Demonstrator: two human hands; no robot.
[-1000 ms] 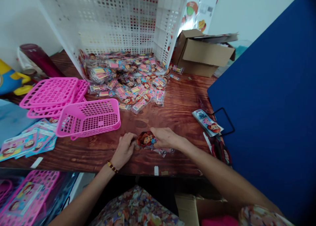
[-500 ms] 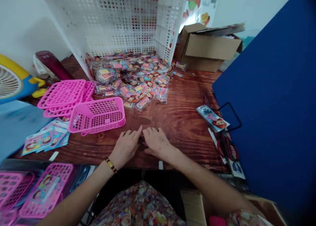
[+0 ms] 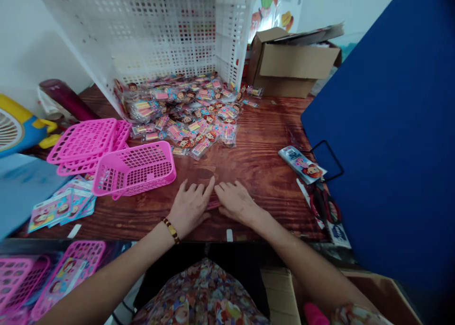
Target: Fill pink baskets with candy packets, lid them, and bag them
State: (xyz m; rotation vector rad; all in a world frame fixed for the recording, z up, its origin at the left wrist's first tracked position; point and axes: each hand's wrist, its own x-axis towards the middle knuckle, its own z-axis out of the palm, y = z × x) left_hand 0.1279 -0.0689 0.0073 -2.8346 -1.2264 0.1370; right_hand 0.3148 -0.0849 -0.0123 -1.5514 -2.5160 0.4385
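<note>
My left hand (image 3: 191, 205), with a beaded bracelet at the wrist, is palm down over the near middle of the wooden table (image 3: 270, 183). Its index finger reaches up to the fingertips of my right hand (image 3: 237, 203). The thumbs of both hands are bent in below the fingers. In the small gap between the hands a thin pinkish thing (image 3: 213, 203) shows, mostly hidden by the fingers; its kind cannot be made out. Left of my left hand stands a pink plastic basket (image 3: 137, 171). Beyond both hands lies a heap of small clear packets (image 3: 194, 126) with cartoon prints.
A white crate (image 3: 232, 40) lies on its side behind the packets. Pink lattice pieces (image 3: 85, 140) and printed cards (image 3: 59, 209) are at left, beside a toy-like fan (image 3: 16, 126). At right are scissors (image 3: 325, 206), a printed pack (image 3: 302, 165), a blue panel (image 3: 384, 149) and a cardboard box (image 3: 295, 64).
Both hands have shifted slightly to the right and stay close together. More of the pinkish thing shows between them. The camera view has tilted a little.
</note>
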